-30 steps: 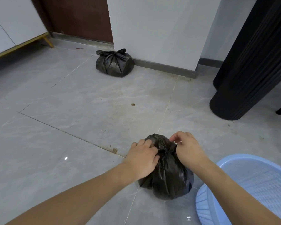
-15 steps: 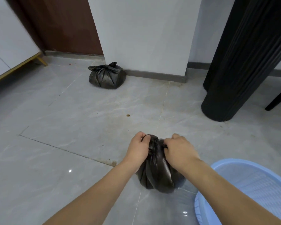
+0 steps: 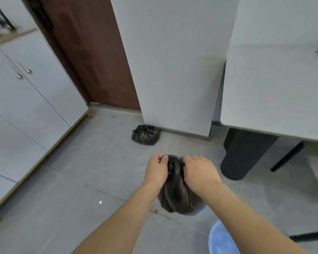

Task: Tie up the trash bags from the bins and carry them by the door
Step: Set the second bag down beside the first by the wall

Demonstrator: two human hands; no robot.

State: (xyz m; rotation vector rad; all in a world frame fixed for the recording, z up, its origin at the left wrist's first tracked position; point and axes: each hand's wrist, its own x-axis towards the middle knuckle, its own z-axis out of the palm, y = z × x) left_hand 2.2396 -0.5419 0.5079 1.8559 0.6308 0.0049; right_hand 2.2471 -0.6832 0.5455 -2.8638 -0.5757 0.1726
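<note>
Gripping the gathered neck of a black trash bag (image 3: 174, 191) from either side, the left hand (image 3: 157, 171) and right hand (image 3: 200, 172) each have their grip closed round the bunched plastic, thumbs and fingers curled into it, with the bag's body below them over the grey tiled floor (image 3: 81, 180). A second tied black trash bag (image 3: 145, 135) sits on the floor against the foot of the white wall (image 3: 173, 70), beside the brown door (image 3: 92, 57). A blue plastic basket (image 3: 221, 239) shows at the lower edge, and a black table pedestal (image 3: 240, 154) stands to the right.
</note>
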